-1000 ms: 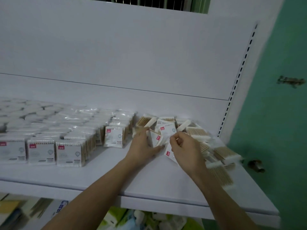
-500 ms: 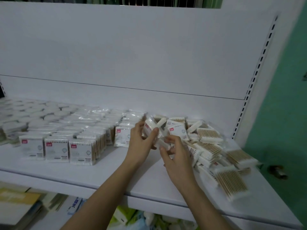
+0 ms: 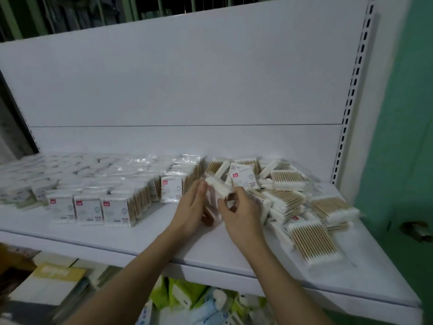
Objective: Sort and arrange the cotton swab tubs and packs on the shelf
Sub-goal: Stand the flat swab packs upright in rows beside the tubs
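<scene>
A white shelf point(image 3: 121, 240) carries neat rows of upright cotton swab packs point(image 3: 93, 207) on its left and middle. A loose heap of swab packs point(image 3: 288, 198) lies on the right. Between the two, my left hand point(image 3: 191, 207) and my right hand point(image 3: 239, 214) hold a small stack of swab packs point(image 3: 219, 187) standing on end on the shelf. My left palm presses flat against the stack's left side with straight fingers. My right fingers and thumb pinch its right side. The lower part of the stack is hidden between my hands.
The white back panel point(image 3: 187, 90) rises behind the shelf, with a slotted upright point(image 3: 351, 90) and a green wall point(image 3: 403, 137) on the right. One pack point(image 3: 314, 242) lies near the front right edge. Below the shelf are books point(image 3: 54, 277) and green packets point(image 3: 178, 292).
Both hands have closed in on a few packs from the heap and squared them into one upright stack. The camera has tilted, so more of the shelf's right end shows.
</scene>
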